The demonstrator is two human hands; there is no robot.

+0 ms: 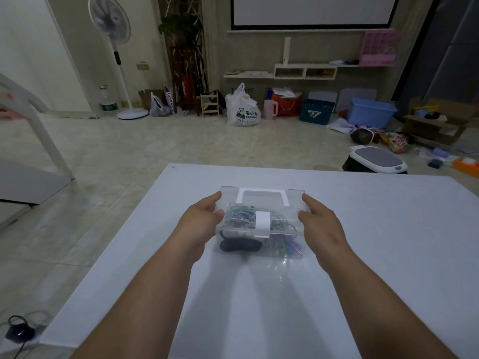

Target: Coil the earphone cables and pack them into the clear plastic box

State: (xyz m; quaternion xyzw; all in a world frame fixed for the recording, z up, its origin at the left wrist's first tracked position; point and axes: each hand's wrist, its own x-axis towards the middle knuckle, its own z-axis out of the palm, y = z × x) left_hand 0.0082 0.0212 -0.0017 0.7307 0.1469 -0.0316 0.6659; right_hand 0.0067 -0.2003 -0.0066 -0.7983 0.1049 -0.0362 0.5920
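Nearest, on the white table (363, 268), both hands grip the clear plastic box (295, 203) at its ends. The left hand (199, 221) is at the box's left end and the right hand (322, 224) at its right end, each with the thumb over the lid and the fingers curled round the far edge. The earphone cables (241, 216), green, blue and purple, lie inside the box beside a dark object (241, 246). The white latch (262, 224) on the box's near side seems closed, and the white handle (261, 191) lies flat on the lid. The packing therefore looks done, but the cables seem more a loose bunch than neat coils, so I judge the coiling doubtful. Far behind the box, a white bag (242, 110) shows a panda and Chinese characters, the first two probably "宅小". Left of it, a narrow bag (169, 101) reads "Cotti Co", the rest hidden.
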